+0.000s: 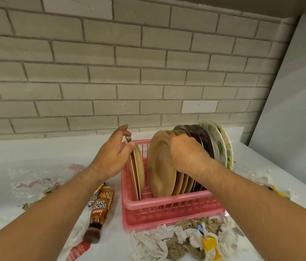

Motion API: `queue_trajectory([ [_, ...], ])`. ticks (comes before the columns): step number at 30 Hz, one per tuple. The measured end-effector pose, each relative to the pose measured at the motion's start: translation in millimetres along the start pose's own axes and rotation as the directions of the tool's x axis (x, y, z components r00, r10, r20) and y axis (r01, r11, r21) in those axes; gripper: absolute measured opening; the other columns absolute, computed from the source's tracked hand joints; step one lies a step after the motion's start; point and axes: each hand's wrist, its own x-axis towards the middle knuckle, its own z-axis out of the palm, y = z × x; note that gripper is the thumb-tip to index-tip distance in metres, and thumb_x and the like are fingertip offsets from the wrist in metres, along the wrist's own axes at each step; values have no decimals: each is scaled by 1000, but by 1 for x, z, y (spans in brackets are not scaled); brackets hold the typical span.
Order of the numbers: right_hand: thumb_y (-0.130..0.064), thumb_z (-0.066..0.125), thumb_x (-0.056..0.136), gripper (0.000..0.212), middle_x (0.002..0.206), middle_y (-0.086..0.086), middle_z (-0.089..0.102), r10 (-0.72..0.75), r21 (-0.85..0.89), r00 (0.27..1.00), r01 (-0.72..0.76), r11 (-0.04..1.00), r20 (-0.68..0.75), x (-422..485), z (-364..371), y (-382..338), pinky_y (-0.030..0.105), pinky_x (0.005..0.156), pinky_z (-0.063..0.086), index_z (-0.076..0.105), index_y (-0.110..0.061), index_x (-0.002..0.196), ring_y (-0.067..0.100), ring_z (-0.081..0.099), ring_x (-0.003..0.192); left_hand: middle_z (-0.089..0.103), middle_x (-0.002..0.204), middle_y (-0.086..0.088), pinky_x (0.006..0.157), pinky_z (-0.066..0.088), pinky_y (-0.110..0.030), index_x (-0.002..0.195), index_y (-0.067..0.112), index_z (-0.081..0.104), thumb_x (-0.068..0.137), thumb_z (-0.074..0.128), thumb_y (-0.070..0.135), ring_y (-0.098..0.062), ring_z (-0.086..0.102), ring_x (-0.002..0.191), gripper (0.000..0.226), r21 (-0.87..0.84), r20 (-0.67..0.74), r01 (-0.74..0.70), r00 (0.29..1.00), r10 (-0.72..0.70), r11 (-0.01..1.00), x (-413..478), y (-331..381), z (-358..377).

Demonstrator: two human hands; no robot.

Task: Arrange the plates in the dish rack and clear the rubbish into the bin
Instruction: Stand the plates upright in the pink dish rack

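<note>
A pink plastic dish rack (169,206) stands on the white counter. Upright in it are several tan plates (160,166), dark brown plates (202,138) and white patterned plates (221,146) at the right end. My left hand (113,157) pinches the top edge of two tan plates (138,172) standing at the rack's left end. My right hand (187,155) grips the top of the tan stack in the middle. Crumpled tissues and wrappers (184,240) lie in front of the rack.
A brown Kopiko Lucky Day bottle (100,208) lies left of the rack beside a foil wrapper (93,197). Clear plastic bags and scraps (33,185) litter the left counter; more wrappers (272,187) lie at the right. A brick wall (129,72) backs the counter. No bin is in view.
</note>
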Motion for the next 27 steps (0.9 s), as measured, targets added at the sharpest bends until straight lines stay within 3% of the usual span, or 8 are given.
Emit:
queue_trajectory([
  [4, -22, 52, 96, 30, 105, 8, 61, -53, -15, 988, 51, 999, -143, 1, -5, -1, 32, 70, 49, 50, -12, 124, 22, 61, 88, 32, 148, 17, 98, 31, -24, 118, 30, 47, 96, 47, 36, 1, 33, 125, 23, 17, -4, -6, 1000, 6, 1000, 1, -2, -1],
  [7, -41, 43, 97, 38, 99, 2, 62, -170, 109, 949, 204, 973, -265, -1, -1, -7, 32, 71, 54, 51, -18, 126, 18, 61, 86, 41, 140, 20, 94, 32, -18, 118, 32, 49, 96, 46, 36, 0, 39, 125, 23, 16, -7, -16, 1000, 17, 1000, 3, -3, -2],
  [11, -55, 40, 93, 49, 114, 5, 60, -206, 366, 961, 261, 893, -182, -1, 18, -24, 34, 86, 50, 54, -22, 126, 20, 57, 103, 50, 126, 25, 95, 33, -14, 116, 36, 57, 95, 44, 29, 4, 44, 121, 26, -92, -9, -13, 1000, 12, 996, 4, -4, -3],
  [14, -50, 42, 93, 47, 97, 4, 65, -245, 341, 958, 283, 896, -149, -3, 31, -34, 39, 83, 53, 48, -21, 129, 21, 60, 93, 44, 136, 20, 105, 27, -18, 117, 34, 62, 98, 45, 19, 5, 36, 128, 30, -126, -13, -4, 1000, 3, 992, 4, -8, -4],
  [17, -45, 40, 93, 42, 82, 4, 64, -238, 316, 955, 283, 906, -174, -6, 33, -43, 41, 72, 55, 49, -18, 124, 20, 62, 74, 39, 139, 16, 102, 25, -14, 123, 32, 59, 97, 46, 23, 4, 33, 128, 30, -47, -41, -29, 999, 27, 998, 3, -10, -6],
  [20, -34, 44, 93, 27, 71, -2, 56, -218, 306, 962, 261, 916, -167, -2, 30, -54, 31, 58, 52, 54, -17, 110, 15, 57, 62, 41, 140, 7, 107, 34, -29, 125, 22, 52, 95, 50, 27, -6, 37, 128, 31, 19, -70, -71, 995, 72, 997, 1, -6, -5],
  [23, -23, 47, 94, 19, 71, -4, 48, -203, 243, 968, 234, 942, -146, 6, 19, -57, 24, 51, 39, 54, -13, 109, 14, 48, 62, 39, 144, 7, 103, 30, -23, 119, 20, 53, 95, 49, 32, 2, 33, 126, 27, 87, -80, -75, 993, 82, 993, -1, -3, 1],
  [27, -24, 48, 93, 14, 88, 6, 62, -206, 172, 961, 239, 956, -186, 12, -7, -49, 37, 71, 53, 57, -14, 98, 24, 59, 79, 40, 134, 21, 98, 22, -9, 116, 25, 58, 93, 41, 41, 14, 29, 119, 32, 120, -95, -107, 988, 119, 987, -2, 1, 4],
])
